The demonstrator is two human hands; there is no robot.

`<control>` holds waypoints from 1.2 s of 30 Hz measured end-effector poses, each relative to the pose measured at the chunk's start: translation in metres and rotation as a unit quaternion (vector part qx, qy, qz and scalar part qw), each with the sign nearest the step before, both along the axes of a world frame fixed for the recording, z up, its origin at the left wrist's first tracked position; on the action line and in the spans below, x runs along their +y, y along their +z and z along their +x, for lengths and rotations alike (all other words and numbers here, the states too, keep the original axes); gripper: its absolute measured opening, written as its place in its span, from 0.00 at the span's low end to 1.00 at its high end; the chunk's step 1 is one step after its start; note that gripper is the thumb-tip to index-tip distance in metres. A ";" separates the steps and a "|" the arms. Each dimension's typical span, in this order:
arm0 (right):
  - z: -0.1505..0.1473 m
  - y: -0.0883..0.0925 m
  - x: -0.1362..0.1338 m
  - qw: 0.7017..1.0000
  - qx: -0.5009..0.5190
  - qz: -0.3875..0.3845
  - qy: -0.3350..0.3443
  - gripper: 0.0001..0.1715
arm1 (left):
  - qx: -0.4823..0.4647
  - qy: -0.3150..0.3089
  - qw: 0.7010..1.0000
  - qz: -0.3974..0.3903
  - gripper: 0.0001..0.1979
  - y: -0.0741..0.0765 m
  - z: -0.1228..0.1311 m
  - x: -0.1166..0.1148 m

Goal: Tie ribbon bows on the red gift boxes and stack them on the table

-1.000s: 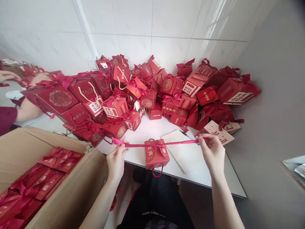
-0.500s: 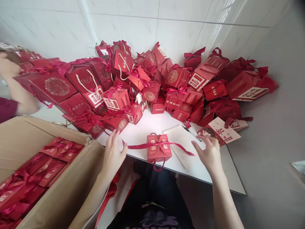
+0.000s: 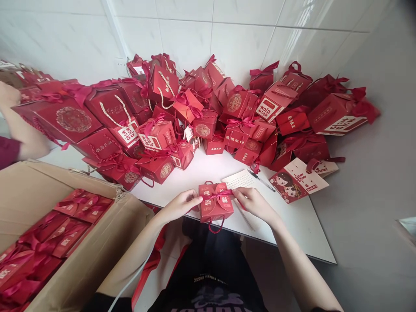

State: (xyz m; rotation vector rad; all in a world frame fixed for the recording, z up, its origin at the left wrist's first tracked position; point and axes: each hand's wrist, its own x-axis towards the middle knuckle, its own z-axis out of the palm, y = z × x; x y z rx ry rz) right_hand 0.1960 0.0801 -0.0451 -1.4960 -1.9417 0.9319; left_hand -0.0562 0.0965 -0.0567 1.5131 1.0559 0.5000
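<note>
A small red gift box (image 3: 214,212) with gold lettering sits at the front edge of the white table, a twisted red cord handle hanging over the edge. Dark red ribbon (image 3: 216,196) crosses its top with a knot or twist in the middle. At the box's left side, my left hand (image 3: 183,204) is closed, thumb and fingertips pinching the ribbon. My right hand (image 3: 255,203) pinches the ribbon's other side, just right of the box. The ribbon's ends are mostly hidden by my fingers.
Red gift boxes (image 3: 234,104) with bows and cords are heaped along the wall. A carton (image 3: 133,225) of ribboned boxes stands at left. A written sheet (image 3: 238,180), a pen (image 3: 261,180) and a printed card (image 3: 299,180) lie at right. Another person's arm (image 3: 30,125) shows at far left.
Both hands have moved inward from either side of the box to its top. They have taken hold of the ribbon, which lay stretched out loose before.
</note>
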 end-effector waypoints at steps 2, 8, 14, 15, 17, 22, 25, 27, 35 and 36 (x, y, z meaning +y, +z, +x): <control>-0.001 0.001 -0.001 1.000 -0.009 0.003 0.000 0.19 | -0.027 -0.016 0.997 -0.071 0.21 0.001 0.001 0.000; -0.001 0.002 0.000 0.998 0.037 -0.021 -0.037 0.10 | -0.024 -0.022 0.996 -0.079 0.21 -0.001 -0.002 0.005; 0.000 0.004 0.001 0.999 -0.013 -0.022 -0.045 0.11 | -0.004 -0.002 1.000 -0.022 0.18 -0.004 -0.006 0.008; 0.001 0.002 0.001 0.998 -0.011 -0.029 -0.048 0.11 | -0.008 0.002 1.000 -0.021 0.18 -0.006 -0.007 0.008; 0.001 -0.002 0.002 0.998 0.005 -0.044 -0.047 0.12 | -0.016 0.003 1.000 -0.023 0.19 -0.009 -0.007 0.007; 0.007 -0.013 0.006 0.999 0.019 -0.031 -0.018 0.14 | -0.020 -0.015 0.999 -0.022 0.19 -0.016 -0.008 0.004; 0.008 -0.016 0.007 1.000 0.006 -0.026 -0.015 0.14 | -0.021 -0.008 1.000 -0.015 0.20 -0.019 -0.009 0.001; 0.009 -0.017 0.007 0.999 0.004 -0.032 -0.019 0.14 | -0.029 -0.007 0.999 -0.017 0.20 -0.022 -0.010 0.000; 0.011 -0.015 0.003 0.998 0.004 -0.050 -0.039 0.13 | -0.022 -0.009 0.999 0.030 0.21 -0.028 -0.018 0.007; 0.012 -0.013 0.003 0.998 0.008 -0.052 -0.037 0.13 | -0.021 -0.013 0.999 0.027 0.21 -0.027 -0.018 0.008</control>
